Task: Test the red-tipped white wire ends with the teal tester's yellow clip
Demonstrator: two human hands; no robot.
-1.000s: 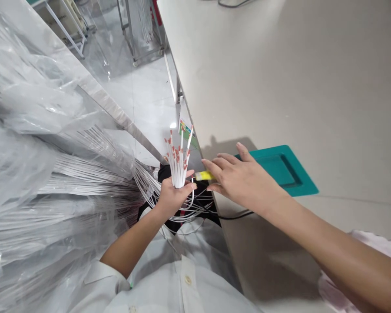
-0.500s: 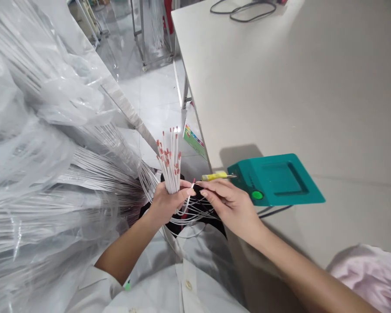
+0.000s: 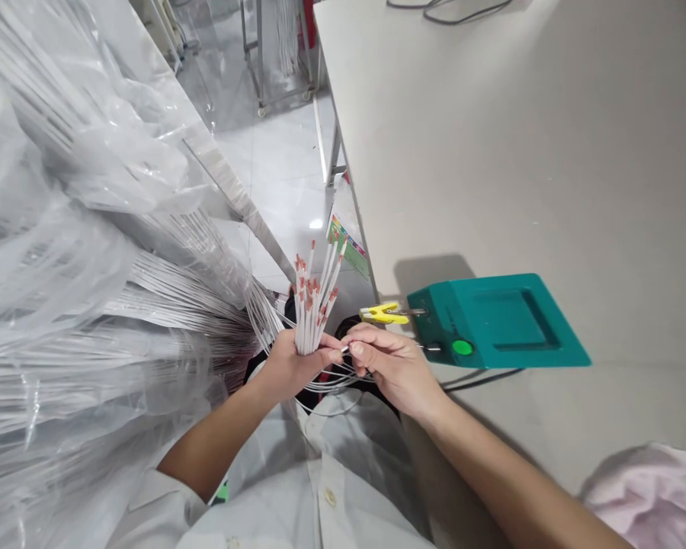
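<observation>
My left hand (image 3: 298, 367) is closed round an upright bundle of white wires (image 3: 312, 313) with reddish-brown tips. Between its thumb and forefinger one more wire end sticks out toward the right. My right hand (image 3: 386, 358) pinches the end of that single wire (image 3: 344, 348); its fingers cover the tip. Loose lengths of the wires loop below both hands, over my lap. Just beyond my right hand, a yellow clip (image 3: 384, 313) is attached to a metal post on a teal device (image 3: 503, 320) with a green button (image 3: 463, 348).
The device rests near the left edge of a pale table (image 3: 492, 152). A black cable (image 3: 463, 9) lies at its far side, pink cloth (image 3: 649, 496) at the near right. To my left are plastic-wrapped wire bundles (image 3: 46, 305). A wheeled metal rack (image 3: 263, 69) stands beyond.
My right fingers have closed over the wire's red tip, which stood up visibly before. The bundle in my left hand has tilted a little to the right. The view has shifted slightly.
</observation>
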